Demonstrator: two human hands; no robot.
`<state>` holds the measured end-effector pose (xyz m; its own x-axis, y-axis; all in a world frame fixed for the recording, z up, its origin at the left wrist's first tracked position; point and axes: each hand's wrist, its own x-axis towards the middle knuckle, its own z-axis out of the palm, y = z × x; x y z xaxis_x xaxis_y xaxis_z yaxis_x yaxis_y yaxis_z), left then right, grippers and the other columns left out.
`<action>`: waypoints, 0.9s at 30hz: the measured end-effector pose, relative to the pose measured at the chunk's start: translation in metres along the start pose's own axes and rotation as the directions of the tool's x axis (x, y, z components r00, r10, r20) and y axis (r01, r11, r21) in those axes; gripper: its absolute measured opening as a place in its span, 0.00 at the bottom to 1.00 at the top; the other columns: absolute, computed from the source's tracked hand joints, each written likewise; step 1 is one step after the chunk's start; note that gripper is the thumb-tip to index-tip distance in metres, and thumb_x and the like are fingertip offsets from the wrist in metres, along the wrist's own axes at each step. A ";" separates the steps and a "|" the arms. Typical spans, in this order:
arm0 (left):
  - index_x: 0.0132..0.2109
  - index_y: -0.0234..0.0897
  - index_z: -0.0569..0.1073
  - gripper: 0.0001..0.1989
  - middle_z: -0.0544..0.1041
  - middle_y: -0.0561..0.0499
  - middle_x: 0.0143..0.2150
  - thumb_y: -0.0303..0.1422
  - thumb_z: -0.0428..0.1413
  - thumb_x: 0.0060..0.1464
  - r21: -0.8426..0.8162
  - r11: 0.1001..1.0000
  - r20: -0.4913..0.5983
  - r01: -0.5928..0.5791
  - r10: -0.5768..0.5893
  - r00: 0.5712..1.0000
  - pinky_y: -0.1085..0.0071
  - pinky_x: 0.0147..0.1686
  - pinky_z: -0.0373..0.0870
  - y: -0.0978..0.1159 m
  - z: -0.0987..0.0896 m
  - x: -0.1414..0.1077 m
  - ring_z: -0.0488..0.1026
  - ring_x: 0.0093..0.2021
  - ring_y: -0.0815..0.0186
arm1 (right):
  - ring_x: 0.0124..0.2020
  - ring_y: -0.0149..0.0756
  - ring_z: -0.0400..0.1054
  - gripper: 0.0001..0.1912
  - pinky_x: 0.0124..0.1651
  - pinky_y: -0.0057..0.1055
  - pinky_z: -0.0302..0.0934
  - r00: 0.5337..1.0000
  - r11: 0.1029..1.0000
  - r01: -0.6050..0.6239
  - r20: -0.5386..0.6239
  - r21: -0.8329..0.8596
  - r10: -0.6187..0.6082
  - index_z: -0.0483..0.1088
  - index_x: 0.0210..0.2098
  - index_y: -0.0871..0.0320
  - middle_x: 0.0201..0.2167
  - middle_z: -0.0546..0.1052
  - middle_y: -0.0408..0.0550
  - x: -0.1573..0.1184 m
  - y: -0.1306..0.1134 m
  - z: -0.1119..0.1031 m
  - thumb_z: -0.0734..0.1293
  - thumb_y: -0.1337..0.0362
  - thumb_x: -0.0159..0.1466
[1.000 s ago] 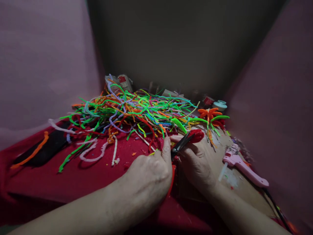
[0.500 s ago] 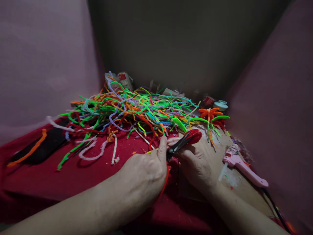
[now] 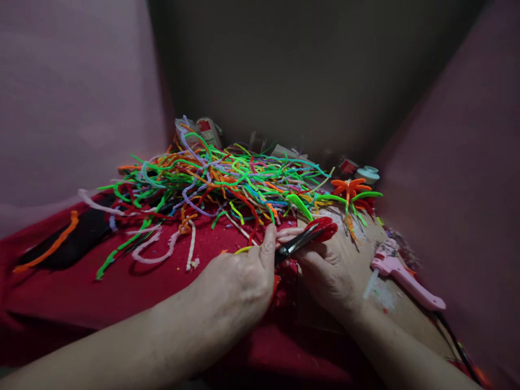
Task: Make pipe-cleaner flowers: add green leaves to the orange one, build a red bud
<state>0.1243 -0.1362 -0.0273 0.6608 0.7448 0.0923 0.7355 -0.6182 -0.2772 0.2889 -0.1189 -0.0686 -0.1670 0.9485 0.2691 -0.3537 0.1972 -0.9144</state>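
Scissors (image 3: 287, 250) with dark blades are in my left hand (image 3: 247, 281), whose fingers are wrapped round the handles. A bit of yellow handle shows above the knuckles and a red-orange part below. The blades point up and to the right, lying against a fuzzy red piece (image 3: 327, 229). My right hand (image 3: 325, 271) grips that red piece from below, its fingers partly hidden behind the blades. Just beyond both hands lies a tangled heap of coloured pipe cleaners (image 3: 227, 173).
An orange flower shape (image 3: 349, 188) with green strips lies at the right, near a pale blue container (image 3: 368, 174). A pink glue gun (image 3: 406, 279) rests on the brown board (image 3: 422, 330). A black object (image 3: 69, 241) lies on the red cloth (image 3: 134, 298) at left.
More of the yellow handle shows above my left hand, and less of the red-orange part below it. The blades have shifted slightly against the red piece. My right hand has hardly moved.
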 end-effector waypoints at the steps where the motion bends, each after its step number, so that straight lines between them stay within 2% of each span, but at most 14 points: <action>1: 0.63 0.15 0.50 0.32 0.75 0.40 0.31 0.16 0.41 0.49 0.008 1.000 -0.014 -0.001 0.001 1.000 0.73 0.19 0.68 0.000 0.002 -0.001 0.73 0.24 0.65 | 0.43 0.38 0.69 0.13 0.49 0.36 0.61 1.000 1.000 -0.006 -0.010 -0.004 0.006 0.76 0.42 0.49 0.43 0.77 0.43 0.000 0.000 0.001 0.66 0.67 0.59; 4: 0.63 0.14 0.47 0.33 0.75 0.42 0.30 0.16 0.41 0.49 0.013 1.000 -0.089 -0.010 0.011 0.996 0.73 0.19 0.67 -0.001 0.007 -0.004 0.72 0.23 0.65 | 0.42 0.39 0.69 0.12 0.49 0.37 0.61 1.000 1.000 -0.015 -0.015 -0.014 0.014 0.76 0.41 0.48 0.42 0.78 0.42 -0.001 -0.001 0.002 0.65 0.66 0.60; 8: 0.64 0.14 0.44 0.34 0.75 0.39 0.34 0.16 0.40 0.47 0.075 0.997 -0.178 -0.030 0.043 0.983 0.72 0.18 0.66 -0.003 0.014 -0.006 0.71 0.22 0.67 | 0.43 0.40 0.69 0.11 0.49 0.38 0.61 1.000 1.000 0.015 -0.006 -0.025 -0.015 0.77 0.39 0.47 0.40 0.78 0.43 -0.002 -0.002 0.003 0.65 0.66 0.60; 11: 0.64 0.14 0.44 0.35 0.75 0.37 0.37 0.16 0.40 0.47 0.134 0.990 -0.185 -0.039 0.063 0.981 0.72 0.18 0.65 -0.003 0.015 -0.006 0.70 0.20 0.68 | 0.44 0.40 0.69 0.11 0.49 0.37 0.61 1.000 1.000 0.017 -0.011 -0.018 -0.018 0.77 0.39 0.48 0.40 0.78 0.44 -0.002 -0.002 0.004 0.65 0.67 0.60; 14: 0.63 0.15 0.48 0.33 0.75 0.37 0.38 0.15 0.39 0.47 0.173 0.984 -0.178 -0.044 0.075 0.981 0.73 0.16 0.63 -0.004 0.014 -0.006 0.68 0.19 0.69 | 0.41 0.38 0.69 0.11 0.46 0.35 0.61 1.000 1.000 -0.006 -0.019 -0.004 0.006 0.77 0.40 0.48 0.41 0.77 0.43 -0.002 -0.002 0.003 0.65 0.67 0.60; 19: 0.61 0.13 0.53 0.31 0.73 0.46 0.29 0.15 0.40 0.47 0.104 0.993 -0.250 -0.051 0.076 0.965 0.74 0.15 0.64 -0.005 0.015 -0.004 0.69 0.20 0.68 | 0.38 0.36 0.69 0.10 0.46 0.35 0.61 0.999 1.000 -0.015 -0.048 -0.021 0.013 0.77 0.39 0.49 0.39 0.78 0.43 -0.001 -0.001 0.002 0.66 0.65 0.60; 22: 0.60 0.13 0.54 0.30 0.72 0.49 0.26 0.15 0.40 0.47 0.089 0.995 -0.256 -0.040 0.062 0.965 0.74 0.16 0.66 -0.005 0.016 -0.004 0.69 0.20 0.68 | 0.40 0.37 0.69 0.10 0.45 0.34 0.61 0.998 0.999 -0.023 -0.052 -0.037 0.022 0.78 0.38 0.50 0.39 0.78 0.44 0.000 -0.002 0.002 0.66 0.65 0.60; 25: 0.60 0.14 0.56 0.29 0.73 0.45 0.30 0.15 0.40 0.48 0.134 0.990 -0.246 -0.045 0.077 0.966 0.75 0.18 0.67 -0.004 0.017 -0.004 0.70 0.22 0.68 | 0.41 0.37 0.69 0.10 0.45 0.33 0.61 0.999 1.000 -0.019 -0.050 -0.017 0.018 0.78 0.38 0.50 0.40 0.78 0.43 -0.001 -0.003 0.002 0.66 0.65 0.59; 27: 0.59 0.15 0.57 0.29 0.73 0.42 0.33 0.15 0.40 0.48 0.181 0.983 -0.237 -0.024 0.068 0.969 0.75 0.19 0.68 -0.003 0.017 -0.004 0.71 0.24 0.67 | 0.38 0.36 0.69 0.10 0.43 0.33 0.61 0.999 0.999 -0.027 -0.047 -0.017 0.027 0.77 0.39 0.49 0.38 0.78 0.42 -0.001 -0.003 0.002 0.66 0.65 0.59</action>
<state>0.1172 -0.1332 -0.0428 0.7256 0.6205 0.2975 0.6800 -0.5804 -0.4481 0.2882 -0.1211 -0.0650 -0.1327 0.9641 0.2300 -0.3337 0.1751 -0.9263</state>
